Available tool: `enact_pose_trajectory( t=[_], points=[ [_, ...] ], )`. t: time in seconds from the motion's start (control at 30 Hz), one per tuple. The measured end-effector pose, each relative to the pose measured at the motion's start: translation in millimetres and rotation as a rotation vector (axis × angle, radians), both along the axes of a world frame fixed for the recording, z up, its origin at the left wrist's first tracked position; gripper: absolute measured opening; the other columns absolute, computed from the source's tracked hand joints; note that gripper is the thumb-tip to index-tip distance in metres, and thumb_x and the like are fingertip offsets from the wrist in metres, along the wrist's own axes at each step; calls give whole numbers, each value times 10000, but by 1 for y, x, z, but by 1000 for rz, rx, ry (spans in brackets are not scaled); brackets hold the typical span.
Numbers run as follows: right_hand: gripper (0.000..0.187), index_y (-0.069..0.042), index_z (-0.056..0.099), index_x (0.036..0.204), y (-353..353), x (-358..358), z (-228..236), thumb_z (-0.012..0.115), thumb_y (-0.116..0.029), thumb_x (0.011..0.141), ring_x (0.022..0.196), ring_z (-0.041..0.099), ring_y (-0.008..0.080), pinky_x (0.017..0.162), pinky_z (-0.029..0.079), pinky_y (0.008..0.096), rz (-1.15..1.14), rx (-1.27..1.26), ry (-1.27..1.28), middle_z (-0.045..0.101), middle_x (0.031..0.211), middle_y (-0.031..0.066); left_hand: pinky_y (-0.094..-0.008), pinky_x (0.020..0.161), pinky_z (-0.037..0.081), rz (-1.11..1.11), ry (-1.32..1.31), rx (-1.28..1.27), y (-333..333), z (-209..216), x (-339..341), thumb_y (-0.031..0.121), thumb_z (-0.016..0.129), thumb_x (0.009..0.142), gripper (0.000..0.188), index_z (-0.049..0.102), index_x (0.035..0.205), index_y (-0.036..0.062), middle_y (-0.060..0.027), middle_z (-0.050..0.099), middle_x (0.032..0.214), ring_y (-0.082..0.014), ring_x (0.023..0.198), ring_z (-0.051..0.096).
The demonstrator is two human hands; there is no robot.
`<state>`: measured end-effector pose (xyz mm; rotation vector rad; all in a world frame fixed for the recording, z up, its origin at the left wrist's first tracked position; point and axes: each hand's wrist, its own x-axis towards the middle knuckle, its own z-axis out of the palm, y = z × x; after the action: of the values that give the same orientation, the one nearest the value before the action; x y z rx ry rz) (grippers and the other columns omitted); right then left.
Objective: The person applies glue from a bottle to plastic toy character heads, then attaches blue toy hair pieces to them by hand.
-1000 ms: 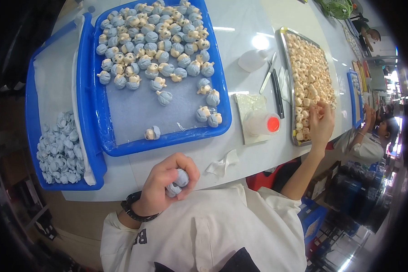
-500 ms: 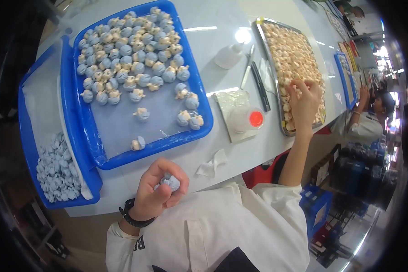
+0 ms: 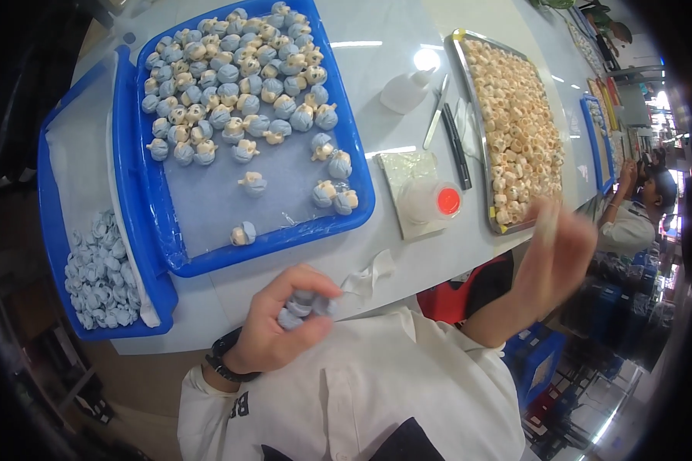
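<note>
My left hand [image 3: 281,323], a dark band at its wrist, is curled round blue-grey ribbed caps [image 3: 304,306] in front of my chest. At the right, my right hand [image 3: 553,250] is lifted off the near edge of a metal tray [image 3: 500,227]. Its fingers are smeared by motion, so whether they hold a piece is unclear. Packed in that tray are small cream-coloured hollow pieces [image 3: 519,123]. A large blue tray [image 3: 284,244] holds many joined pieces [image 3: 227,73], cream with blue-grey caps. Loose blue-grey caps [image 3: 104,276] lie heaped in a second blue tray [image 3: 44,253] on the far left.
Between the trays are a white squeeze bottle [image 3: 404,94], a black pen [image 3: 455,146], a thin metal tool [image 3: 436,111] and a clear jar with a red spot [image 3: 430,201]. Crumpled white tissue [image 3: 369,274] lies near the table edge. Another person [image 3: 630,219] sits at the right.
My right hand has left the cream pieces and swung toward me, down and right. The left hand still holds the blue-grey caps, with its fingers a little looser.
</note>
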<state>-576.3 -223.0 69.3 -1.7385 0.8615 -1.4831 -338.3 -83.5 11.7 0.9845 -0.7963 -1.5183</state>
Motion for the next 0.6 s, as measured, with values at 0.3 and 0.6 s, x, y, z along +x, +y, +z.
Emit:
enact_pose_trajectory(
  t=[0.3, 0.6],
  points=[
    [391, 7, 618, 999, 45, 59, -28, 745, -83, 641, 614, 527, 191, 514, 425, 288, 617, -76, 521, 546, 753, 78, -230, 568, 418, -37, -410, -138, -4, 8, -10, 89, 785, 674, 331, 581, 930, 43, -34, 561, 775, -107, 618, 521],
    [330, -33, 672, 983, 43, 59, -37, 751, -68, 665, 734, 576, 195, 616, 458, 286, 656, -29, 336, 583, 917, 98, -227, 557, 414, -1, -487, -221, -1, -2, -10, 74, 798, 650, 356, 572, 923, 41, -57, 589, 778, -105, 619, 530]
  ],
)
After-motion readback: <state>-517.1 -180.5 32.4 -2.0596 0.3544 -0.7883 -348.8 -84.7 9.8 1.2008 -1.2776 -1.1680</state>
